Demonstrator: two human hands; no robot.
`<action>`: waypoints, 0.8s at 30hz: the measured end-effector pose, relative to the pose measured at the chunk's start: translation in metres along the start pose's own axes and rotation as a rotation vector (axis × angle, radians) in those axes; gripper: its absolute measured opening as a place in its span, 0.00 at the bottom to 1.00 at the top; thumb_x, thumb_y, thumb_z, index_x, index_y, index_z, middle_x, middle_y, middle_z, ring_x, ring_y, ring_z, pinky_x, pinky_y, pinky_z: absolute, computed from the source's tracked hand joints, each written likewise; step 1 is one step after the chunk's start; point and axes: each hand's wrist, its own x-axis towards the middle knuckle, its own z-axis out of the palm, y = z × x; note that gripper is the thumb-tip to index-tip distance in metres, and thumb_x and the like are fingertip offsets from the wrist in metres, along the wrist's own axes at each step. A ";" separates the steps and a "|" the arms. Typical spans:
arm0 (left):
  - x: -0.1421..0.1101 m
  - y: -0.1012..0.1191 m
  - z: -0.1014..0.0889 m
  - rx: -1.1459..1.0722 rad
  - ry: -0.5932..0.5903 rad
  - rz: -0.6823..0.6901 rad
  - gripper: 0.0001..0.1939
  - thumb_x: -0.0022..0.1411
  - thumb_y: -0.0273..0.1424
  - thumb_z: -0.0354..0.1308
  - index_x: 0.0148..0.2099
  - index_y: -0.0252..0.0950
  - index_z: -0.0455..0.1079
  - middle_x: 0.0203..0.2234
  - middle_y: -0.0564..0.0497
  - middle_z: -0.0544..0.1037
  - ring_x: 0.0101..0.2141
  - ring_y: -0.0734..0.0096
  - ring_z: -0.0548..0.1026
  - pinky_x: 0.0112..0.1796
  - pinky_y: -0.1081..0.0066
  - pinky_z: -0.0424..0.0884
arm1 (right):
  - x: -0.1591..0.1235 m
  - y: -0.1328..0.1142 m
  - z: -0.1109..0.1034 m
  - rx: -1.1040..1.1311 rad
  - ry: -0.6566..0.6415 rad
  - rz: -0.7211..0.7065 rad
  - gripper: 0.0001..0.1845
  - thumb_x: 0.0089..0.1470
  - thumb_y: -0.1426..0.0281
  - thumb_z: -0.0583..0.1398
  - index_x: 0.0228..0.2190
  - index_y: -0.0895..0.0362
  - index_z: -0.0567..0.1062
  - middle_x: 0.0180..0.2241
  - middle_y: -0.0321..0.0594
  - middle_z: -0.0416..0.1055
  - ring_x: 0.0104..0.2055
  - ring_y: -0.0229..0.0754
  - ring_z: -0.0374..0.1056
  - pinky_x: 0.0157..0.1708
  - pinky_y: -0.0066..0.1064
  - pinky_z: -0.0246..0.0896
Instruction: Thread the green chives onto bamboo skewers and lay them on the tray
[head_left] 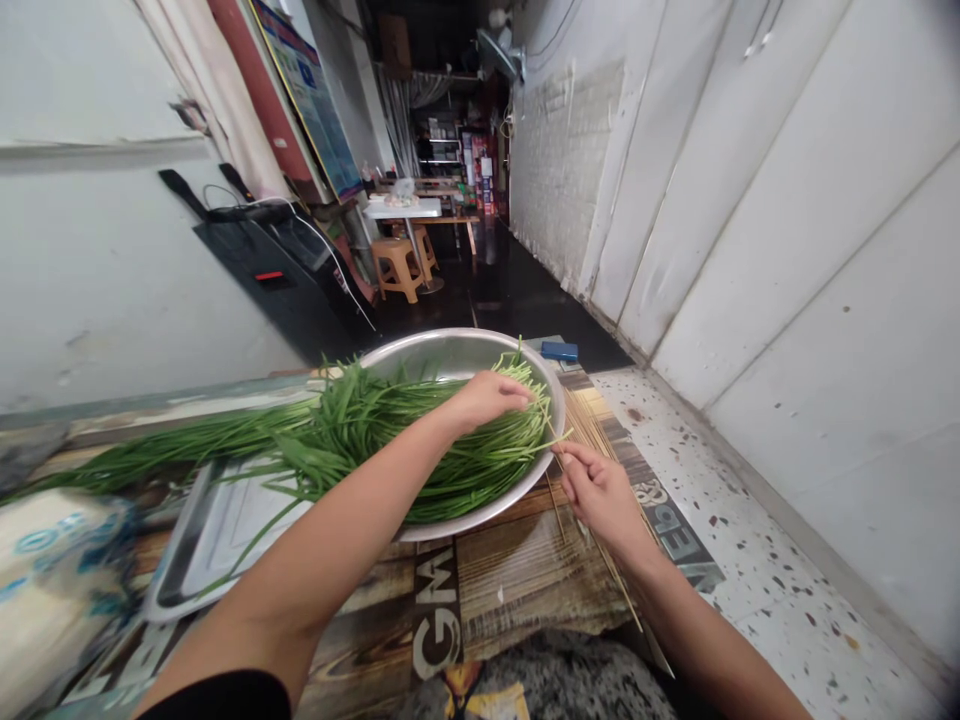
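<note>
A round steel basin (465, 342) holds a heap of garlic chives (375, 425), with long leaves spilling over its left side and pale cut ends at the right. My left hand (491, 398) reaches across the heap, its fingers pinched at the pale chive ends. Just outside the basin's right rim, my right hand (600, 490) is closed on a thin bamboo skewer whose upper part points toward my left fingers. A chive stalk lies across the skewer by my right fingertips. More bamboo skewers (628, 590) lie on the table beneath and beside my right hand.
A metal tray (187, 545) and a white plastic bag (56, 590) sit at the left on the wood-patterned tabletop (517, 590). A blue box (559, 351) lies behind the basin. Farther off are stools (397, 265) and a white table (405, 208); a wall (750, 250) runs along the right.
</note>
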 end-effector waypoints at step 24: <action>-0.002 0.005 -0.001 -0.031 0.024 -0.030 0.11 0.51 0.27 0.63 0.39 0.33 0.81 0.33 0.48 0.83 0.35 0.69 0.77 0.43 0.70 0.70 | 0.001 0.003 0.000 0.050 0.003 0.028 0.28 0.50 0.54 0.59 0.43 0.65 0.72 0.13 0.24 0.56 0.12 0.28 0.45 0.12 0.23 0.38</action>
